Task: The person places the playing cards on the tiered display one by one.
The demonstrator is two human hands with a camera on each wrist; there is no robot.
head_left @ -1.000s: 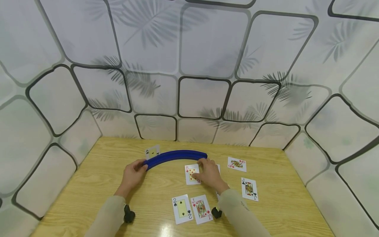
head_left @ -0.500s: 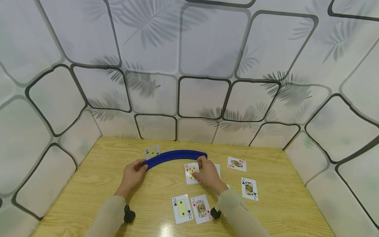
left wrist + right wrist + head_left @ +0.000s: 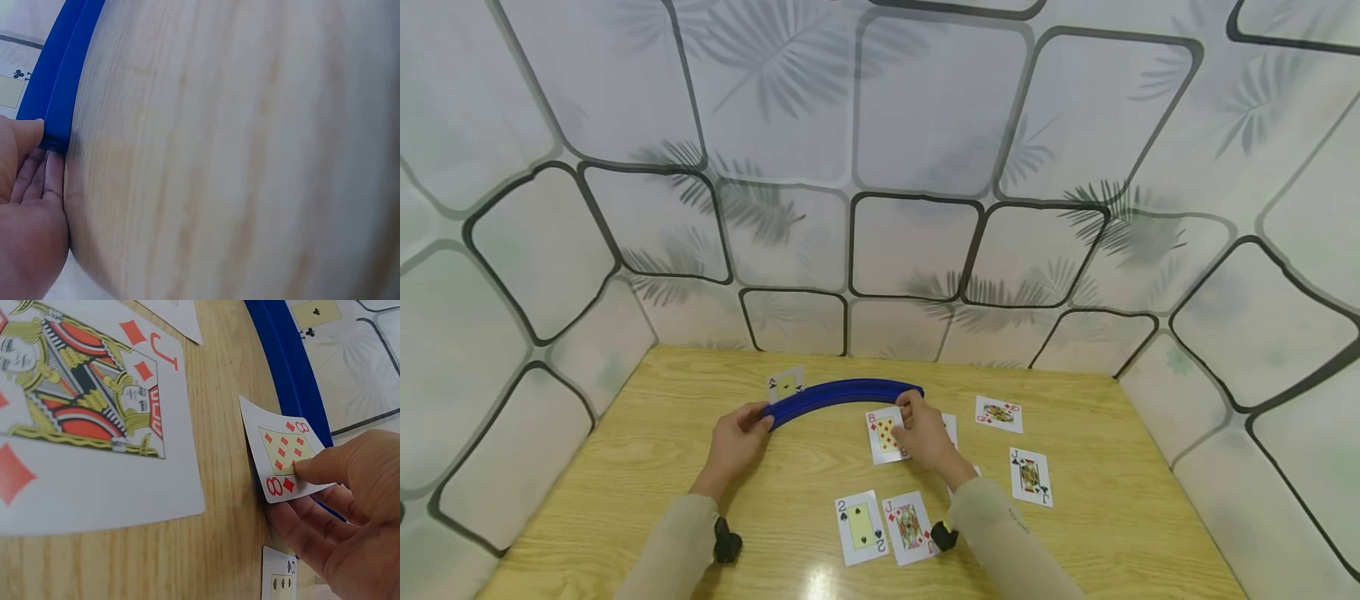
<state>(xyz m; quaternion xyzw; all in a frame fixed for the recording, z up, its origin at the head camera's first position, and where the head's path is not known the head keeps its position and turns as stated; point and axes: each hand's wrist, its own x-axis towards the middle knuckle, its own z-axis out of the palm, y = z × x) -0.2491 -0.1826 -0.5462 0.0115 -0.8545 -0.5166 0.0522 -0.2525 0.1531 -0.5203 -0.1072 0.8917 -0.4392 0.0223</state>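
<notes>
My left fingers (image 3: 55,178) pinch one end of the blue holder (image 3: 850,391), which should steady it, while my right fingers (image 3: 322,519), near its other end, hold the eight of diamonds (image 3: 283,451) by one side, though any contact there is unclear.

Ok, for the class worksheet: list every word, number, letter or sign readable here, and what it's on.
"8", diamonds: eight card in the right hand
"J", diamonds: nearer jack card
"2", spades: two card
"J": farther jack card
"Q": queen card
"6" or "9", spades: spade card beside the hand
Clubs sign: club card, its corner character unclear
Too small: suits on the queen card and farther jack card; marks on the right sleeve
</notes>
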